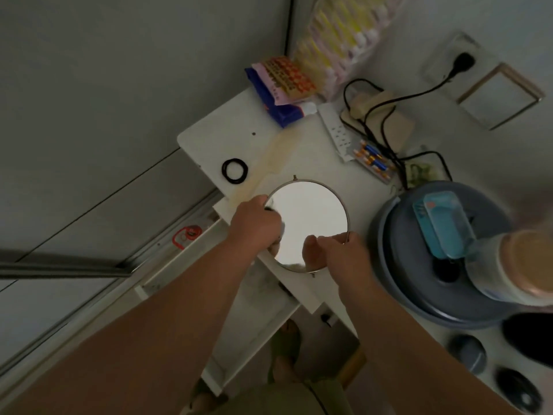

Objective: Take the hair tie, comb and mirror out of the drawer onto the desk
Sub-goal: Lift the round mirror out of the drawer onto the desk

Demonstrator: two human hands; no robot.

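A round mirror (311, 217) with a thin metal rim is held face up over the front edge of the white desk (209, 136). My left hand (254, 226) grips its left rim and my right hand (335, 253) grips its lower right rim. A black hair tie (235, 171) lies on the desk near its left corner. Beside it a pale cream comb (269, 163) lies diagonally, its lower end reaching under the mirror. The open white drawer (254, 313) is below my arms.
A grey round basin (419, 295) holding a blue box stands at the right. A power strip (333, 130), black cables, several batteries and blue and pink packets crowd the back of the desk. A black mouse (519, 390) lies at the far right. A red item sits on a shelf at the left.
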